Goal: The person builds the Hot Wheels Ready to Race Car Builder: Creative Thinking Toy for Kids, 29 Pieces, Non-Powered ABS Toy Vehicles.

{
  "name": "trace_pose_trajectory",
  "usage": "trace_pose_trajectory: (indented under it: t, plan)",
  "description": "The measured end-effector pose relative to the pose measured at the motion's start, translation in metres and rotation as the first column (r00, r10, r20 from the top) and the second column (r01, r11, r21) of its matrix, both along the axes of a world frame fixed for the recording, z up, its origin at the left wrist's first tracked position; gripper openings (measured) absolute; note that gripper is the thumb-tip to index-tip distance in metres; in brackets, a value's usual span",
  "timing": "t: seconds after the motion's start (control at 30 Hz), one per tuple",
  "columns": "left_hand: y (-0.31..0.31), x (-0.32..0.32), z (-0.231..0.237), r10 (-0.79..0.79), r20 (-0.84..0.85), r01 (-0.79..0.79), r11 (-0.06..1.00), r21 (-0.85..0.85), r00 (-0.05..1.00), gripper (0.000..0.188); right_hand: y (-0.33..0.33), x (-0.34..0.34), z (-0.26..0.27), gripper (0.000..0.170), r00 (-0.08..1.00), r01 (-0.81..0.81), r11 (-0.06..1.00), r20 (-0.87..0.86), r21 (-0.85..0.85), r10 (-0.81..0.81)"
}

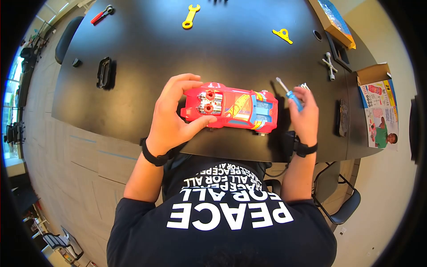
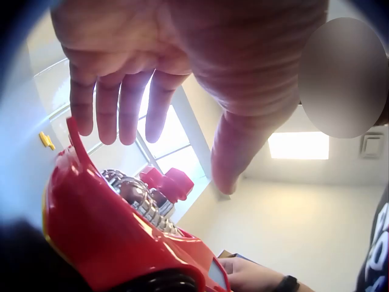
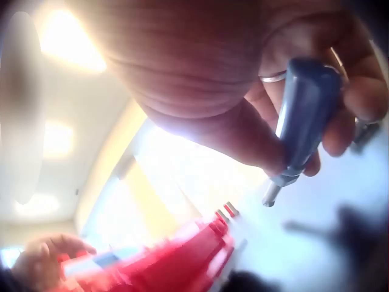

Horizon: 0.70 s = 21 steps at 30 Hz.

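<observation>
A red toy car (image 1: 229,116) with a silver engine (image 2: 143,198), red engine caps (image 1: 210,95) and a blue windshield sits on the dark table. My left hand (image 1: 168,116) arches over its engine end, thumb towards the near side and fingers towards the far side. In the left wrist view those fingers are extended above the car. At the car's other end, my right hand (image 1: 307,118) holds a screwdriver (image 3: 307,112) by its blue handle, thumb and fingers around it. Its metal shaft points up and away in the head view.
Small light-coloured pieces (image 1: 304,85) lie just beyond the right hand. Farther off are a yellow wrench (image 1: 190,17), a yellow flat part (image 1: 283,36), a red-handled tool (image 1: 101,15) and a grey cross-shaped piece (image 1: 329,66). Black parts (image 1: 104,72) flank the car; a printed box (image 1: 378,102) stands right.
</observation>
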<state>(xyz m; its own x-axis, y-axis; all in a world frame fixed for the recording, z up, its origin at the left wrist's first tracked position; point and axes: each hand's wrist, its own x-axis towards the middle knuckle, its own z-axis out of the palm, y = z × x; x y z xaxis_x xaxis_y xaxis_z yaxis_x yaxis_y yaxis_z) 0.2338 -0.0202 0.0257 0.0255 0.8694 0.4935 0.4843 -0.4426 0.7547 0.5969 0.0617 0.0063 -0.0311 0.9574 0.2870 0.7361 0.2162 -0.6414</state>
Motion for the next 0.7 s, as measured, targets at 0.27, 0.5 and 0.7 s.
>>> trace_pose_trajectory:
  t: [0.27, 0.5, 0.7]
  plan:
    - [0.009, 0.019, -0.012, -0.112, 0.239, 0.148, 0.979, -0.139, 0.964, 0.065, 0.001, -0.065, 0.123, 0.034, 0.777, -0.598, 0.780, -0.101, 0.186, 0.621]
    - [0.015, 0.004, 0.016, -0.166, 0.312, 0.221, 0.964, -0.148, 0.935, 0.054, 0.016, -0.127, 0.146, 0.030, 0.557, -0.830, 0.550, 0.164, 0.086, 0.814]
    - [0.027, 0.010, 0.016, -0.164, 0.366, 0.200, 0.978, -0.060, 0.916, 0.035, 0.010, -0.152, 0.145, 0.030, 0.510, -0.851, 0.525, 0.272, 0.017, 0.816]
